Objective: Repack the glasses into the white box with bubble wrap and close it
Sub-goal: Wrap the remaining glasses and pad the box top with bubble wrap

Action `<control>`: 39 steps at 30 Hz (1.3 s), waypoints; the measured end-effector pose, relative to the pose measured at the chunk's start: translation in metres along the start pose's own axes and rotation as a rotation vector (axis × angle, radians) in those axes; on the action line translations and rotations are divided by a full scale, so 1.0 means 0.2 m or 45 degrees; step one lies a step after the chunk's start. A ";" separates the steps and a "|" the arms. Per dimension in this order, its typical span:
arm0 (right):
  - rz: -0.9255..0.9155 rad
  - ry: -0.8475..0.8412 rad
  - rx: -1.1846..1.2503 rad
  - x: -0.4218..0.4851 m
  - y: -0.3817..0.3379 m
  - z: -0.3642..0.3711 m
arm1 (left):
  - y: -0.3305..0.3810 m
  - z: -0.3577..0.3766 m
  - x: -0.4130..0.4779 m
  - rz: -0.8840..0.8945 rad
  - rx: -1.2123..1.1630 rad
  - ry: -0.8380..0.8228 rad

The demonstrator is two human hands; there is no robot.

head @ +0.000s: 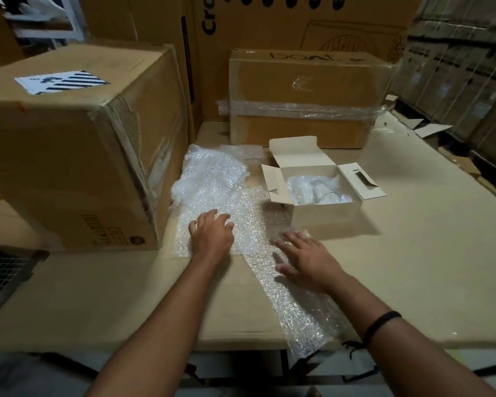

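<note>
White box: one (324, 209), right of centre, resting on the cardboard sheet (413, 247), opening upward
Box axis: its long side runs left to right across the frame, tilted slightly; the lid flap stands up at the back, one side flap splays left and one right, the right one with a slot cut in it
Glasses: one clear rim (327, 194) shows inside the box, nested in bubble wrap; it seems to lie on its side with its mouth toward the bottom of the frame; how many glasses are in there I cannot tell
Bubble wrap outside the box: three pieces, namely a long strip (298, 310), a crumpled heap (212, 173) and a small flat piece (242, 151) behind the heap
Strip axis: diagonal, from the sheet's near edge at lower right up to the centre, just left of the box
Hands: two, both palm down
Left hand (211, 234): at centre, on the wrap below the heap, fingers bent with tips pressing down, pinching nothing
Right hand (305, 260): blurred, fingers spread flat on the strip; a black wristband (380, 325) on its wrist
Brown cartons: one large carton (69, 144) at left, one film-banded carton (304, 81) behind the box, taller ones stacked at the top
</note>
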State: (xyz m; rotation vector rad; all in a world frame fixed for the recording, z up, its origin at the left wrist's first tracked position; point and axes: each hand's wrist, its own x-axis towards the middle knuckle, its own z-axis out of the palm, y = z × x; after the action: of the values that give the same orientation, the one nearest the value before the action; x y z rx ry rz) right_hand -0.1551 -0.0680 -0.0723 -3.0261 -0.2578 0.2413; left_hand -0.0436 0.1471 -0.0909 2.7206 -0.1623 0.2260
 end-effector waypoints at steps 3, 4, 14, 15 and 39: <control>-0.048 -0.071 -0.036 0.05 -0.04 0.06 | -0.06 -0.01 0.09 -0.029 0.083 0.027; -0.062 -0.056 -0.038 0.07 -0.06 0.07 | -0.08 -0.02 0.11 -0.022 0.085 0.041; -0.071 -0.059 0.013 0.37 -0.26 0.07 | -0.05 -0.10 0.37 -0.081 0.146 -0.032; -0.060 -0.059 0.037 0.40 -0.27 0.08 | -0.04 -0.12 0.39 -0.100 0.175 -0.037; 0.132 0.107 0.729 0.62 -0.13 -0.09 | -0.03 -0.11 -0.21 0.350 -0.162 0.134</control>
State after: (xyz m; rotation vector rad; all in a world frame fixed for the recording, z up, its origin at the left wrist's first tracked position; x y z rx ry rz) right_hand -0.0348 -0.0224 -0.0706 -2.4746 -0.0152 0.1602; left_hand -0.0867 0.1658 -0.0807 2.5470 -0.5034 0.4206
